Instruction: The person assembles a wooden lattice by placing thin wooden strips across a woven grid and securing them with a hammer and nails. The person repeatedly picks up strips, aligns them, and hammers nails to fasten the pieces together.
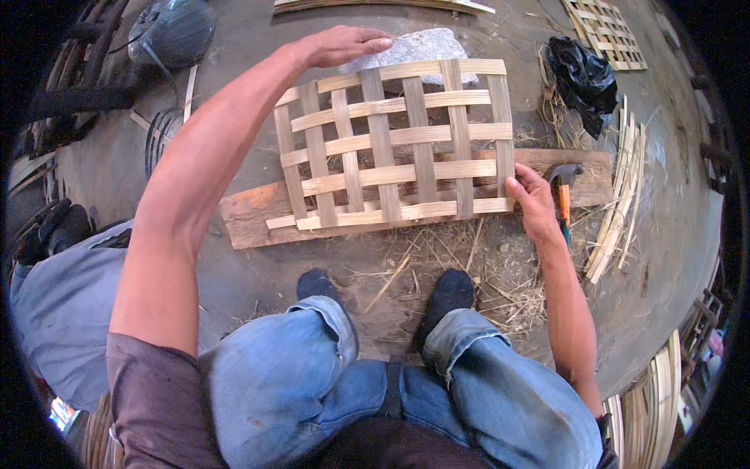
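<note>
In front of me a woven lattice panel of flat bamboo strips [423, 173] is tilted up over a wooden plank [250, 211]. My right hand [534, 197] grips its near right corner, thumb on the upper face. At the far side my left hand [348, 47] reaches past the panel's left end, its fingers stretched out together at a grey stone block [437, 45]. Whether those fingers press on the stone or only hover by it, I cannot tell. The panel covers part of the stone and the plank.
A hammer [565, 195] with an orange handle leans at the plank's right end. Beyond lie loose strips [621, 199], a black plastic bag [582, 78] and another lattice panel [605, 35]. Shavings [508, 289] litter the floor near my feet. A wrapped bundle [173, 31] sits far left.
</note>
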Demonstrator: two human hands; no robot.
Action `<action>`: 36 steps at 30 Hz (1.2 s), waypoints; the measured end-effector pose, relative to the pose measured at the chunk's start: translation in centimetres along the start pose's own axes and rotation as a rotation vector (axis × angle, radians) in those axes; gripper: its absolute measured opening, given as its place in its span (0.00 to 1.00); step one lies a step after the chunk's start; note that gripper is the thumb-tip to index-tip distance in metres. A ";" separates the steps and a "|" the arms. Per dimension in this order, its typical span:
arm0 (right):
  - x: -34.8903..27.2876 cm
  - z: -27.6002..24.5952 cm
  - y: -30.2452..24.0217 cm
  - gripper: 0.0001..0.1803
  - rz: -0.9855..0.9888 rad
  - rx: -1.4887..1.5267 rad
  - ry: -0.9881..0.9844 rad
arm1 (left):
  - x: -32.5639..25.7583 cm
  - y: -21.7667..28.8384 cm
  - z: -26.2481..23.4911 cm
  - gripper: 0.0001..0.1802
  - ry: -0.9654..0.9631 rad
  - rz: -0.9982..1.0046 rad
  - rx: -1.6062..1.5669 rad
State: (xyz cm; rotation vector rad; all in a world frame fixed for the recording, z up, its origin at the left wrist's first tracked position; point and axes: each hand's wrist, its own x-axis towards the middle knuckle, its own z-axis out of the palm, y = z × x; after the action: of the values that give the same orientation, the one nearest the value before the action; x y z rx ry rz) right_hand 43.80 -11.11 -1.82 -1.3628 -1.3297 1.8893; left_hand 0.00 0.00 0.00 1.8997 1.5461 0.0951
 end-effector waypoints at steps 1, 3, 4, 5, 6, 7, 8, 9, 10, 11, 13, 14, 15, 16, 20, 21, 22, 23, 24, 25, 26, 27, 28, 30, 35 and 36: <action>0.4 -0.1 -0.1 0.23 -0.004 0.005 0.004 | -0.2 -0.2 -0.5 0.39 0.017 -0.003 -0.008; -2.3 1.5 1.6 0.22 0.099 0.023 0.020 | -3.6 -1.3 1.3 0.34 0.046 -0.027 -0.038; -1.2 0.9 1.2 0.21 0.081 -0.019 0.038 | -4.1 -1.7 0.2 0.31 0.178 0.002 -0.021; -0.1 0.2 0.6 0.20 0.064 -0.061 0.057 | -4.6 -2.2 -1.0 0.28 0.309 0.031 -0.004; 0.0 -0.1 0.8 0.20 0.033 -0.047 0.075 | -6.0 -2.5 -0.9 0.27 0.379 0.008 -0.042; 0.1 -0.2 1.5 0.19 0.013 -0.022 0.085 | -8.2 -2.7 -0.6 0.25 0.438 -0.028 -0.075; 0.2 -0.5 1.9 0.19 -0.027 -0.070 0.116 | -10.5 -2.8 -0.3 0.24 0.498 -0.064 -0.108; -0.1 0.7 0.3 0.19 0.027 -0.100 0.130 | -13.7 -3.6 0.1 0.23 0.539 -0.098 -0.090; -0.1 1.2 0.1 0.18 0.046 -0.138 0.130 | -16.7 -4.4 1.1 0.21 0.582 -0.125 -0.073; -0.2 1.3 -0.1 0.18 0.064 -0.184 0.138 | -19.4 -4.9 2.2 0.20 0.627 -0.143 -0.062; -0.8 2.0 -0.5 0.21 0.012 -0.323 0.154 | -24.8 -4.2 4.7 0.15 0.516 -0.216 -0.067; -1.2 2.1 -0.8 0.21 -0.053 -0.373 0.142 | -27.2 -4.3 5.9 0.14 0.442 -0.152 -0.050; -1.3 2.1 -0.9 0.22 -0.118 -0.418 0.129 | -29.2 -4.0 6.7 0.15 0.366 -0.090 -0.030; -1.5 1.6 -0.8 0.24 -0.132 -0.451 0.086 | -30.3 -3.1 7.5 0.16 0.317 -0.060 0.005; -0.9 0.4 -1.5 0.26 0.110 -0.278 0.025 | -31.9 -0.3 10.2 0.20 0.258 0.014 0.078; -0.7 0.1 -1.3 0.26 0.072 -0.190 0.008 | -31.8 -0.2 11.1 0.20 0.267 0.005 0.057; -0.5 0.2 -1.6 0.25 0.084 -0.178 0.009 | -32.1 -0.5 11.5 0.20 0.269 -0.010 0.040; -0.2 0.3 -1.7 0.25 0.094 -0.158 0.006 | -32.2 -0.8 11.7 0.20 0.268 -0.029 0.032; 0.3 0.1 -1.6 0.24 0.104 -0.139 -0.011 | -32.3 -1.2 11.6 0.20 0.258 -0.015 0.034; 0.8 -0.2 -1.3 0.24 0.117 -0.114 -0.029 | -32.2 -1.5 11.5 0.20 0.242 -0.002 0.038; 0.9 -0.4 -1.2 0.23 0.130 -0.089 -0.049 | -31.9 -1.5 11.4 0.19 0.226 0.009 0.043; 0.9 -0.3 -1.3 0.24 0.128 -0.092 -0.022 | -31.5 -1.4 11.3 0.18 0.213 0.034 0.058; 0.8 -0.1 -1.5 0.25 0.126 -0.095 0.002 | -31.2 -1.2 11.1 0.18 0.200 0.057 0.074; 0.5 0.2 -1.9 0.26 0.115 -0.075 0.032 | -30.7 -1.0 10.8 0.16 0.186 0.088 0.088; 0.8 -0.5 -1.4 0.26 0.124 -0.135 0.019 | -30.1 -0.9 11.1 0.15 0.217 0.143 0.071; 0.9 -0.3 -1.3 0.26 0.122 -0.134 0.001 | -30.2 -0.9 11.2 0.16 0.215 0.127 0.072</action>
State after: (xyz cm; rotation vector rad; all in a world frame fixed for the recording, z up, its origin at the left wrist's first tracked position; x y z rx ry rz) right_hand 43.52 -9.69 -1.04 -1.5429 -1.4245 1.9070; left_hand -4.52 -31.88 1.45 2.1005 1.5845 0.3135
